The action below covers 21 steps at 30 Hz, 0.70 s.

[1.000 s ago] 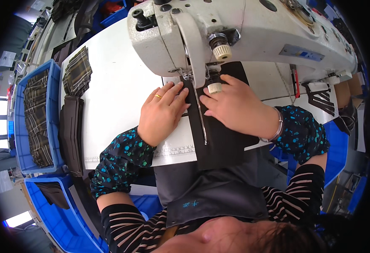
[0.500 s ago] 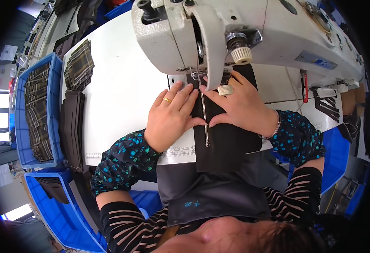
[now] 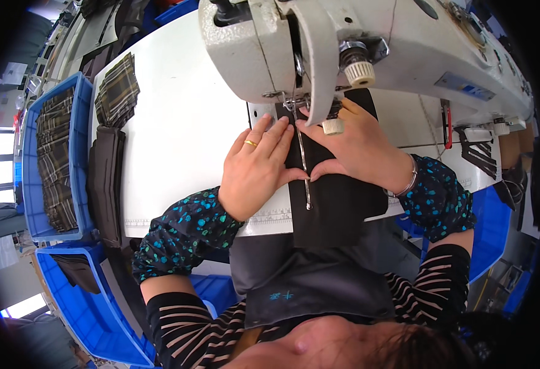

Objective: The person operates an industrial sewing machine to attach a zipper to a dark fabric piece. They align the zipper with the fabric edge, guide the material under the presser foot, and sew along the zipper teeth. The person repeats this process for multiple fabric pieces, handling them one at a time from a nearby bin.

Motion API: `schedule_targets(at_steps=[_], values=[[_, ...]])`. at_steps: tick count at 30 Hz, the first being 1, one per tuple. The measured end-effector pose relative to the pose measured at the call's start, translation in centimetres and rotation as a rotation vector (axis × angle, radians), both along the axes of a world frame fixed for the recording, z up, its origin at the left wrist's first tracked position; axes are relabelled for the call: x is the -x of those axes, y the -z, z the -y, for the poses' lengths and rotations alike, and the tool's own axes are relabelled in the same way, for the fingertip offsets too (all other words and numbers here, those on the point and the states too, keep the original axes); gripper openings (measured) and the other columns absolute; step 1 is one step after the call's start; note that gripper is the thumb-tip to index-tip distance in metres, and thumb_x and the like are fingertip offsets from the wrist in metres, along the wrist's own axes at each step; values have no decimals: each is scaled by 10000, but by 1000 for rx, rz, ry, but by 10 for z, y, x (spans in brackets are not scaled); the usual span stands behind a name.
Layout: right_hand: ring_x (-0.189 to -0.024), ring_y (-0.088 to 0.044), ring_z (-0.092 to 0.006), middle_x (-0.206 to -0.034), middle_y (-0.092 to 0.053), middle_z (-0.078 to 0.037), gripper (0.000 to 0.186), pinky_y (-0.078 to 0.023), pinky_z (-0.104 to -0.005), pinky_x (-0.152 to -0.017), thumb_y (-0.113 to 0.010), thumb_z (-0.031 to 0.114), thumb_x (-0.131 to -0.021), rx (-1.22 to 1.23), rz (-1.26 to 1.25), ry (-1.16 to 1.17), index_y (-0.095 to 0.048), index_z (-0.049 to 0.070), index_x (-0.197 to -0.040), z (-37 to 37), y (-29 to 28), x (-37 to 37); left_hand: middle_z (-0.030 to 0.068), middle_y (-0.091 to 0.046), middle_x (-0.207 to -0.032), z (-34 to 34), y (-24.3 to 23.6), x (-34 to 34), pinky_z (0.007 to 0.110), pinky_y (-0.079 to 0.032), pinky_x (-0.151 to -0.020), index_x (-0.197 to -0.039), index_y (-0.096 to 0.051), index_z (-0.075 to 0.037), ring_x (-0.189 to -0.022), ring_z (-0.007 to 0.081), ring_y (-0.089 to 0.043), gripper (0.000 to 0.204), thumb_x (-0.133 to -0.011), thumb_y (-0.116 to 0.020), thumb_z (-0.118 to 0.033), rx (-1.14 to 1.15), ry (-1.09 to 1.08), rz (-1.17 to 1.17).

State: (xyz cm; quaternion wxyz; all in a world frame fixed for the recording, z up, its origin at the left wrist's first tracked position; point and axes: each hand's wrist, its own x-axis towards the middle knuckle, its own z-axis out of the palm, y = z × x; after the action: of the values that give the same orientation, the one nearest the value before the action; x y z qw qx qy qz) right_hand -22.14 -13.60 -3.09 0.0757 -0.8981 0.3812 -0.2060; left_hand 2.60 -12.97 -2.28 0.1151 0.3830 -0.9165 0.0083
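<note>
A white sewing machine [image 3: 368, 43] stands over a white table [image 3: 178, 129]. A black fabric piece [image 3: 334, 203] with a silver zipper [image 3: 304, 166] runs from under the needle toward me. My left hand [image 3: 254, 166], with a gold ring, lies flat on the fabric's left edge, fingers pointing at the presser foot. My right hand [image 3: 359, 147], a thimble on one finger, presses the fabric flat right of the zipper. Both thumbs meet beside the zipper. Neither hand grips anything.
A stack of dark fabric [image 3: 104, 178] and a plaid piece [image 3: 117, 92] lie at the table's left. A blue bin [image 3: 30, 166] with plaid cloth stands farther left, another blue bin [image 3: 91, 307] below it. More dark pieces [image 3: 482, 154] sit at the right.
The view has shifted, so the machine and both hands sit higher and more to the right. Both hands have kept pressing the fabric and moved a little toward the needle.
</note>
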Motion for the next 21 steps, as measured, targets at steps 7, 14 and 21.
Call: schedule_targets(at_steps=[7,14,21], values=[[-1297,-610,-333,-1236,-705,-103,795,-448,-509,-1149,-864,576,-641,23,-14,-18,-728,52,-1223,1,2,2,56,-648,-1446,-2,0,4,421,-498,-1061,-1381,-667,-48,-1279,287,-617,830,-754,-786,-578,38,-19,36],[-1307,-603,-333,-1245,-707,-103,769,-443,-519,-1153,-854,582,-647,32,-12,-12,-738,67,-1208,0,3,1,36,-670,-1422,2,-3,2,405,-512,-1029,-1339,-700,-63,-1242,278,-630,801,-740,-791,-586,39,-9,39],[-1310,-601,-328,-1250,-707,-103,757,-432,-519,-1163,-843,594,-653,15,-21,-11,-743,69,-1190,4,4,-2,30,-677,-1418,6,-4,-2,403,-519,-1012,-1318,-709,-59,-1212,285,-640,782,-740,-793,-578,38,-13,23]])
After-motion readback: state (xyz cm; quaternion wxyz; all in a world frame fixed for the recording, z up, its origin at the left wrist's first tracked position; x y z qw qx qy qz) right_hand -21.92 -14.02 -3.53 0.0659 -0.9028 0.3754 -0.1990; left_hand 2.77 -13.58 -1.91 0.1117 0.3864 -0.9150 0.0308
